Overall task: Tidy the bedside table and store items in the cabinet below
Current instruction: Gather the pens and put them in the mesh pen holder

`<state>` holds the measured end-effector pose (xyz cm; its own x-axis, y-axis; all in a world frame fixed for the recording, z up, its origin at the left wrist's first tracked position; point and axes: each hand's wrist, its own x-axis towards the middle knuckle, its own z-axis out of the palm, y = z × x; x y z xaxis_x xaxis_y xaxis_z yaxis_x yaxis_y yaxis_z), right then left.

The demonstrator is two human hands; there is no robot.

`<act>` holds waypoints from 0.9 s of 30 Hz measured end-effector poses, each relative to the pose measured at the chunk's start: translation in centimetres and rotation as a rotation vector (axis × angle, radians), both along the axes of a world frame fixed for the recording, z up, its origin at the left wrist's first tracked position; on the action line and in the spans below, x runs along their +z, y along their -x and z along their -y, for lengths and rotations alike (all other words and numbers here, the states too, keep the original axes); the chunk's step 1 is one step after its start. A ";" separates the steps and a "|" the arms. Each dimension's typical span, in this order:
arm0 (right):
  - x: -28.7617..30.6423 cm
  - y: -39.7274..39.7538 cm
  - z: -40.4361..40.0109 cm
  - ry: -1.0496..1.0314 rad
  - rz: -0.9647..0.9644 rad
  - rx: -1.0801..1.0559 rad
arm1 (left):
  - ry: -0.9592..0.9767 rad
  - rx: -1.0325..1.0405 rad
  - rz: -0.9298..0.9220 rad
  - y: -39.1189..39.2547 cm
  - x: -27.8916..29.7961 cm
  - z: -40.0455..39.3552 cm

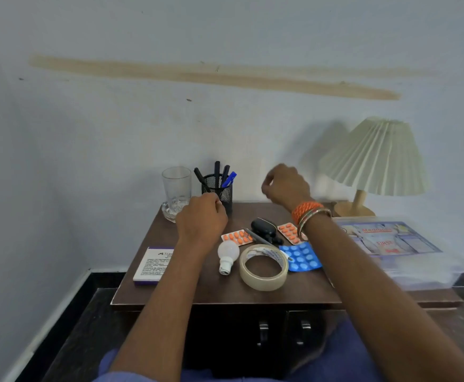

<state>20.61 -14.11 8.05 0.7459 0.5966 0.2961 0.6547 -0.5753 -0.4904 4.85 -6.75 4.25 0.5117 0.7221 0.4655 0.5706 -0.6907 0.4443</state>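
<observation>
Lots you can't actually make out here

The right hand (283, 186) is motion-blurred, so no telling if it holds anything. The left hand (200, 216) covers the pen holder's (220, 190) base and the box (153, 264) at the tabletop's left edge. The right forearm hides one orange blister pack (288, 232), and the plastic case's (390, 241) label is unreadable.

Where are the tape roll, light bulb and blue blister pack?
tape roll (264, 282), head view, near rim.
light bulb (228, 250), head view, white globe.
blue blister pack (302, 257), head view, centre of foil.
</observation>
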 end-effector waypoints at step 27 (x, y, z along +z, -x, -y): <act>-4.3 -0.5 2.2 0.666 -0.303 0.175 | -0.003 0.001 -0.126 -0.3 -1.5 -0.4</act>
<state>21.12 -16.31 3.74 0.6151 0.6951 -0.3721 0.6555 -0.7131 -0.2487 5.16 -6.39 2.75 0.5652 0.7217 0.3996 0.6226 -0.6909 0.3673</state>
